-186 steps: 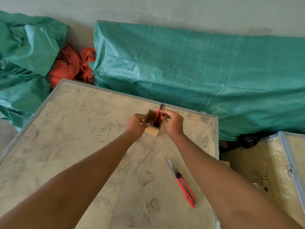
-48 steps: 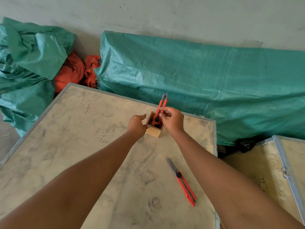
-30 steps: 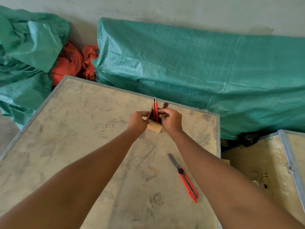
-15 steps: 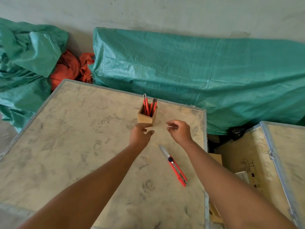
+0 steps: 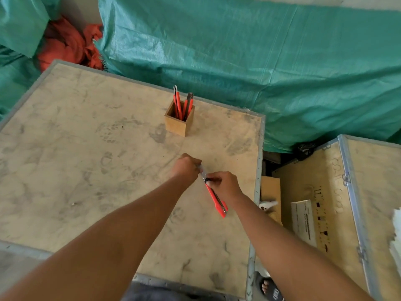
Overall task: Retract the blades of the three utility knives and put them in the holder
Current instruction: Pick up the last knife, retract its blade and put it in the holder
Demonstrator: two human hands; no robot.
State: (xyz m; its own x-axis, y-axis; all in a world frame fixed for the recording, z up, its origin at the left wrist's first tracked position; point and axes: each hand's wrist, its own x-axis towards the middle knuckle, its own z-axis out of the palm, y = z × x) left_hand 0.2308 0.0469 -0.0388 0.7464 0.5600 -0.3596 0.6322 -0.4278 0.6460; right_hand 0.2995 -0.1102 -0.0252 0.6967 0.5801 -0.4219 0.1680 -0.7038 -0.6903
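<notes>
A green tarpaulin fills the far side of the scene, draped over bulk that it hides completely; its left part is cut off by the frame edge, and a crumpled red cloth shows in the gap at far left. Nearer lies the surface, a scuffed plywood crate top with a metal rim, its near left corner running out of frame. To the right stands a second crate with printed marks too small to read, a white label on it, and its right side cut off.

Far on the surface stands the wooden holder, upright, with two utility knives standing in it, red bodies leaning slightly apart; their lower halves are hidden by the holder's walls.

Nearer, right of centre, both hands meet on the third utility knife, which lies slanted, its red tail pointing near and right. The left hand is curled over the far end, covering most of the blade, so how much blade is out is hard to tell. The right hand pinches the knife at its black slider, fingers closed around the body. A sandalled foot peeks out at the bottom edge.
</notes>
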